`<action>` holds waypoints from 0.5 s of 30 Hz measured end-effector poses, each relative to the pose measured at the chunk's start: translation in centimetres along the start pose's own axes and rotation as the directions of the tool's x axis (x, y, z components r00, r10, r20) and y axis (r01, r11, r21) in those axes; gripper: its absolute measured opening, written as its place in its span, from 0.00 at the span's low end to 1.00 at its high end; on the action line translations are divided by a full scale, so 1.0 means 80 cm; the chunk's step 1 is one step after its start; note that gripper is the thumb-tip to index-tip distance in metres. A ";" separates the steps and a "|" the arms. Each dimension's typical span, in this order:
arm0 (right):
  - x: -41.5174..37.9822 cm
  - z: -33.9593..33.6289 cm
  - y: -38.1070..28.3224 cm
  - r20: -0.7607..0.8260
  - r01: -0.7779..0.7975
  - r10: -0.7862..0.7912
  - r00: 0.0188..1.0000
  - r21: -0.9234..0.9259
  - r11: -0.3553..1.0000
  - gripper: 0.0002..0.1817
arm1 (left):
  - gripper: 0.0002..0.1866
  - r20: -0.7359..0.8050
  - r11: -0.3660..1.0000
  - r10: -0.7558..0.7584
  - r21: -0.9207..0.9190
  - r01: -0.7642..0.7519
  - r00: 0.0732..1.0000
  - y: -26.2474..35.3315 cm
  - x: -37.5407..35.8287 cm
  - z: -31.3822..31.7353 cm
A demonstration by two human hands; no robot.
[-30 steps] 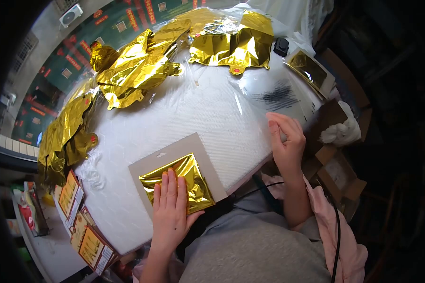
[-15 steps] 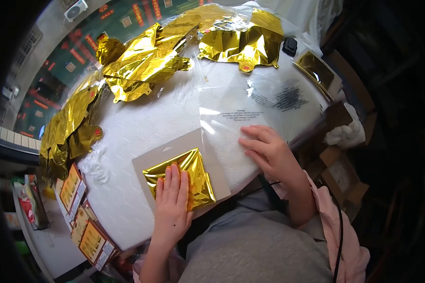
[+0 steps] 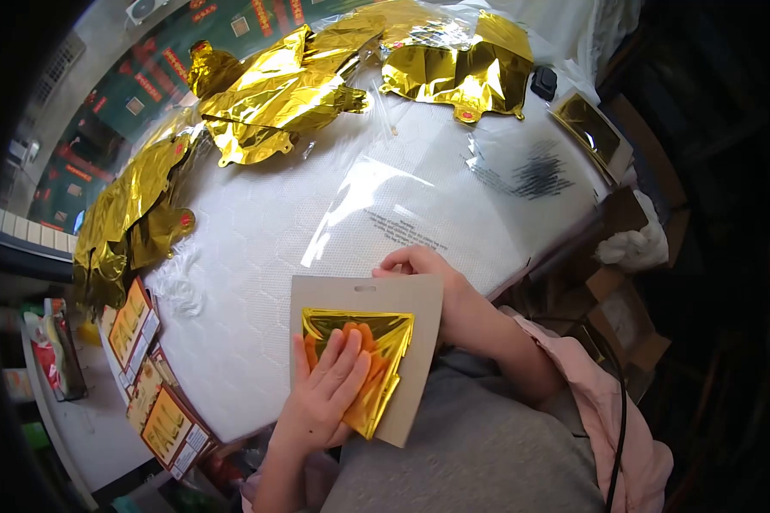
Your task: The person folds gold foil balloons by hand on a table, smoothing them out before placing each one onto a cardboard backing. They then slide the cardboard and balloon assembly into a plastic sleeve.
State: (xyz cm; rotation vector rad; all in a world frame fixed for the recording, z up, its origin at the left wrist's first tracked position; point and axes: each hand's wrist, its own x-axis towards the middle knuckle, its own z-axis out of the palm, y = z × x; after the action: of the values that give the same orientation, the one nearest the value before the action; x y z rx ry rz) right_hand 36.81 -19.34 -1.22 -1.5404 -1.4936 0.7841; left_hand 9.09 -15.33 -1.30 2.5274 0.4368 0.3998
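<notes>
My left hand (image 3: 329,393) lies over a folded gold foil balloon (image 3: 393,338), fingers on the foil, holding it against a grey-brown cardboard card (image 3: 423,342) with a small hanging slot near its top edge. The card is tilted and overhangs the table's front edge, above my lap. Beyond it, my right hand (image 3: 432,274) has curled fingers pinched at the near edge of a clear plastic bag (image 3: 462,214) printed with warning text. The card hides part of that hand.
Unfolded gold foil balloons (image 3: 274,103) lie along the table's far and left sides. Packs marked FALL (image 3: 167,432) sit at the left edge, near white string (image 3: 180,286). A small black object (image 3: 544,84) and gold-foil cards (image 3: 589,132) are at right. Open cardboard boxes (image 3: 624,321) stand beside the table.
My left hand has lifted and turned the card with the foil, bringing it right and toward me. My right hand has moved left and curled its fingers at the bag's edge. The bag has shifted left.
</notes>
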 end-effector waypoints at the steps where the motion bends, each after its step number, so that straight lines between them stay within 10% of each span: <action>1: 0.003 0.001 -0.002 0.048 -0.261 0.258 0.965 0.245 0.934 0.19 | 0.32 0.072 0.999 0.025 -0.022 -0.024 0.997 0.003 0.002 -0.005; 2: 0.001 -0.007 0.015 0.015 0.172 -0.172 0.985 -0.091 0.981 0.19 | 0.33 0.125 0.999 0.034 0.008 -0.035 0.992 0.003 0.002 -0.008; 15: 0.007 -0.031 0.017 0.091 0.261 -0.251 0.964 -0.117 0.958 0.16 | 0.31 0.290 0.990 0.138 -0.074 -0.122 0.947 0.001 0.005 -0.028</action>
State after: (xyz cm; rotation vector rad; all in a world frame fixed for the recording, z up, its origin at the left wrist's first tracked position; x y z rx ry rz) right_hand 39.68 -19.04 -1.25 -1.3840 -1.7872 0.6095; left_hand 8.61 -14.23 0.67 2.5145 0.1422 0.0769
